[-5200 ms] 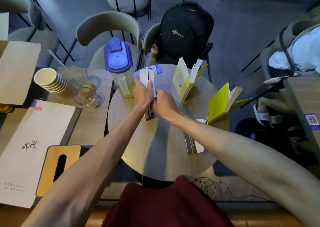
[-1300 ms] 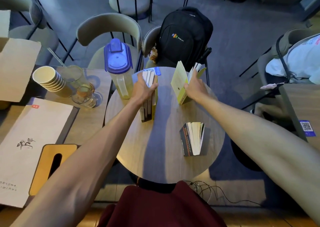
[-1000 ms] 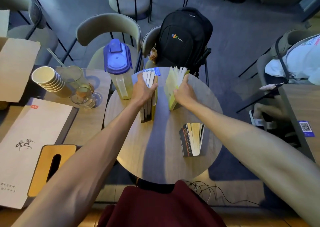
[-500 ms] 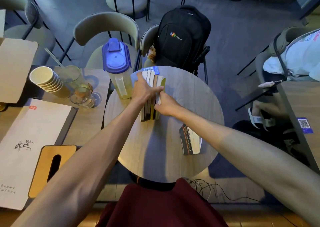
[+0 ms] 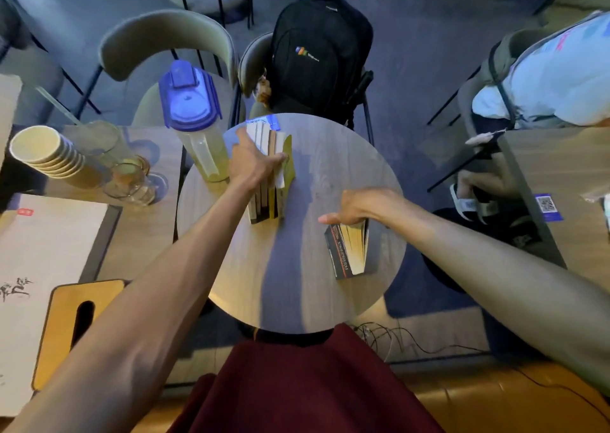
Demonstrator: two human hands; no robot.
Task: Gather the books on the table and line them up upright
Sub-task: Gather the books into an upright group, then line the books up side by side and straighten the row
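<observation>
Books (image 5: 269, 172) upright under left hand (image 5: 252, 165); right hand (image 5: 358, 206) fingers grip black-spined book (image 5: 346, 251).

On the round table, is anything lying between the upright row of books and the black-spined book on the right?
No. In the head view, only bare tabletop separates the row of books, steadied by the left hand, from the black-spined book under the right hand.

On the round wooden worktop (image 5: 317, 294), a row of upright paperback books (image 5: 269, 181) stands at the far left, just right of the blue-lidded plastic pitcher (image 5: 194, 119). A black-spined book with fanned pages (image 5: 348, 251) stands apart at the right. Behind the worktop, a black backpack (image 5: 317, 53) sits on a chair.
</observation>
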